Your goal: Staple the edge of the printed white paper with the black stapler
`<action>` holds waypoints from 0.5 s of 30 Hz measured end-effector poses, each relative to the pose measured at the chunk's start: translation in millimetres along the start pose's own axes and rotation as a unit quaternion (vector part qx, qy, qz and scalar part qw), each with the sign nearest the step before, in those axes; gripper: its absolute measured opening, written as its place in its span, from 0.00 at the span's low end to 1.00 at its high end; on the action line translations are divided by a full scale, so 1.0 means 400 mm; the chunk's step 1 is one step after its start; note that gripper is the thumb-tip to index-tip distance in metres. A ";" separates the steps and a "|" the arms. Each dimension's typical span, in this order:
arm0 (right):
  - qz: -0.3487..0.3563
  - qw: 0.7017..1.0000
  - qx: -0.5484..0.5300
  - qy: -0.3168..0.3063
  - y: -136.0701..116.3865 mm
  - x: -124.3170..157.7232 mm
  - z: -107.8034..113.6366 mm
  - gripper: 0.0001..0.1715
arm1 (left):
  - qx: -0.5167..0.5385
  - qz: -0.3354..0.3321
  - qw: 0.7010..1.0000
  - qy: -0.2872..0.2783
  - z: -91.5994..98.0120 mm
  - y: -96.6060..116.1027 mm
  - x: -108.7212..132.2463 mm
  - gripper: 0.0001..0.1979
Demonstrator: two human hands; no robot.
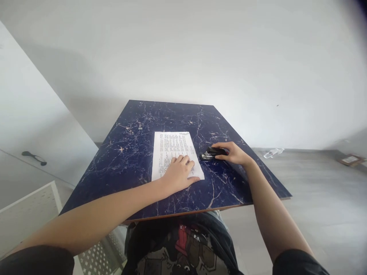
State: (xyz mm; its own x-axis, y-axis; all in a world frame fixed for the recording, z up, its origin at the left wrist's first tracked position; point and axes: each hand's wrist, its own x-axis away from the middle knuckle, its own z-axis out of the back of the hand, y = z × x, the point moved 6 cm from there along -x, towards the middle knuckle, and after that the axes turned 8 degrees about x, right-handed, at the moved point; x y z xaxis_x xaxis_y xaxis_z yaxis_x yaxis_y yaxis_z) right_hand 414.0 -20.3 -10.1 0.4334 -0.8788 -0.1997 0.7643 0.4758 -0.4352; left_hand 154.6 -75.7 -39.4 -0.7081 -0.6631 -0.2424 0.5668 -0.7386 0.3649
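Note:
Printed paper (169,147) lies flat on the dark blue marbled table (120,164); whether it is one sheet or a stack I cannot tell. My left hand (180,172) rests on its lower right part, fingers spread and thumb near the right edge. Just right of the paper is a black stapler (210,152), its jaw end pointing left toward the paper's edge. Around its back end my right hand (231,152) is closed, thumb on the near side and fingers on the far side.
A small pale object (140,128) lies on the table's left half. White wall (200,57) stands behind the table. At left is a white cabinet with a black handle (34,157). Clear plastic packaging (273,153) and a brown box (351,159) sit on the floor at right.

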 end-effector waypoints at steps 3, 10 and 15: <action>0.006 1.000 -0.016 -0.011 -0.001 -0.002 -0.011 0.30 | 0.000 -0.002 1.000 0.012 0.001 -0.002 0.001 0.20; 0.025 0.999 -0.025 -0.025 -0.019 -0.006 -0.023 0.29 | -0.011 0.038 0.997 0.070 0.022 -0.020 0.001 0.15; 0.032 0.999 -0.031 -0.030 -0.046 -0.019 -0.040 0.29 | -0.006 0.007 0.998 0.056 0.016 -0.004 0.000 0.17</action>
State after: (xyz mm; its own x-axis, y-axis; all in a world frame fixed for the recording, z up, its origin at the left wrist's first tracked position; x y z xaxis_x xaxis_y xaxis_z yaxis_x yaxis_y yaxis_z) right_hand 388.9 -22.9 -14.4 0.5094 -0.8420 -0.1773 0.7036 0.5262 -0.4776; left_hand 151.0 -73.6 -34.2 -0.6485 -0.6825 -0.3370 0.5818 -0.7300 0.3587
